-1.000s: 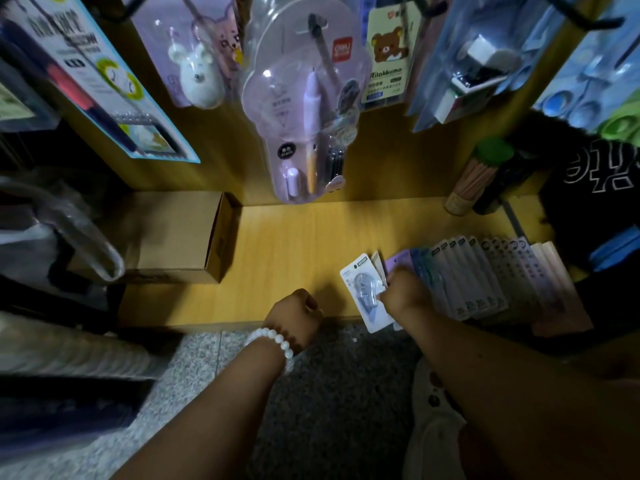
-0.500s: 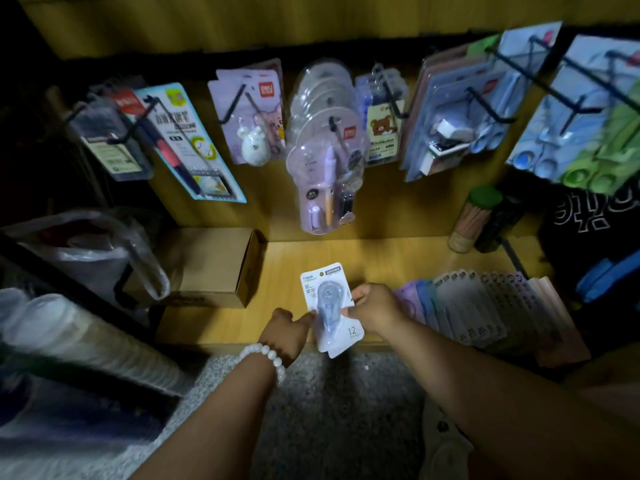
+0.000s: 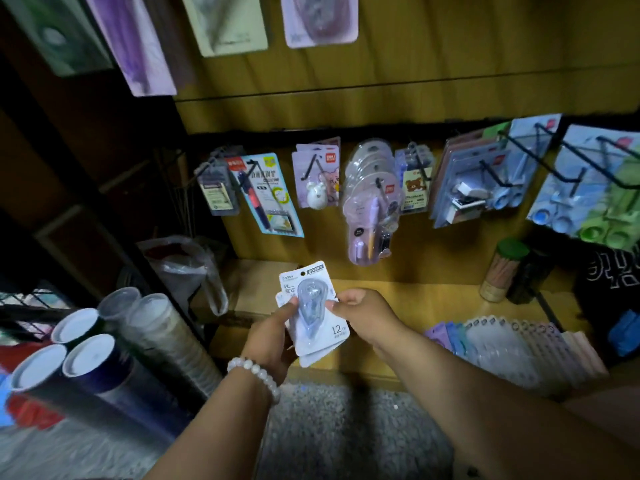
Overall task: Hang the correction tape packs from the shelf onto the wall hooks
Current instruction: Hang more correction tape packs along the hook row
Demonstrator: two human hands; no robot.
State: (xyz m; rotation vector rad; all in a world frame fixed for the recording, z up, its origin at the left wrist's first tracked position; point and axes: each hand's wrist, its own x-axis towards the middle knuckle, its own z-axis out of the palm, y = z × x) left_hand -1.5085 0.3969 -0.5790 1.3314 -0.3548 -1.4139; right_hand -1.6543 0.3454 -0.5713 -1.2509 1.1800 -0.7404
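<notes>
Hands, left hand [image 3: 273, 336] and right hand [image 3: 363, 315], both pinch the correction tape packs [image 3: 317, 311] above the shelf [image 3: 415, 299].

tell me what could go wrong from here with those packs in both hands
1. The left hand grips more than one correction tape pack, loosely fanned; a back one might slip out on the lift.
2. The wall hooks in view look already loaded, so forcing a pack on could knock hung items off.
3. The row of packs lies near the shelf edge by the right hand; a forearm could sweep it off.
</notes>
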